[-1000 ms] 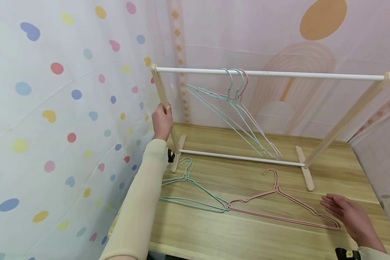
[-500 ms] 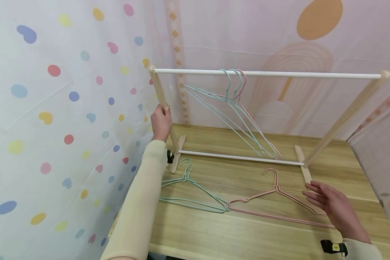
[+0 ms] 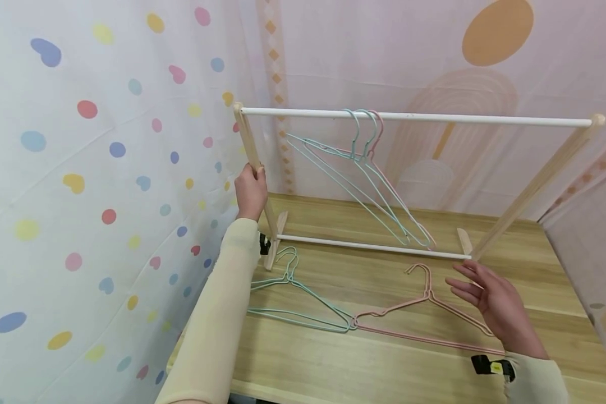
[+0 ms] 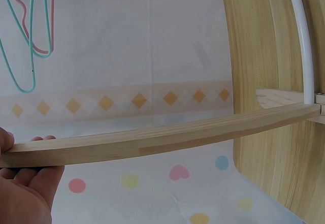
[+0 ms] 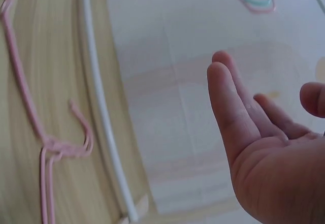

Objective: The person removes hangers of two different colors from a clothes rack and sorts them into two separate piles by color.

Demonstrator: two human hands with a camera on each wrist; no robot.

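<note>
right hand (image 3: 490, 300) spread over pink hanger (image 3: 424, 314) — left hand (image 3: 251, 191) gripping rack post (image 3: 249, 143)

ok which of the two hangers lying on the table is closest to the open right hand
The pink hanger, lying on the table directly beside and under the right hand. The teal hanger lies farther off, by the left arm's sleeve.

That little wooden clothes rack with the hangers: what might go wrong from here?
The rack looks light, and only the left hand grips its left post, so a bump could tip it. The pink hanger on the table touches the green hanger at their tips, so lifting one may drag the other. The open right hand is close to the lower white bar and might knock it.
</note>
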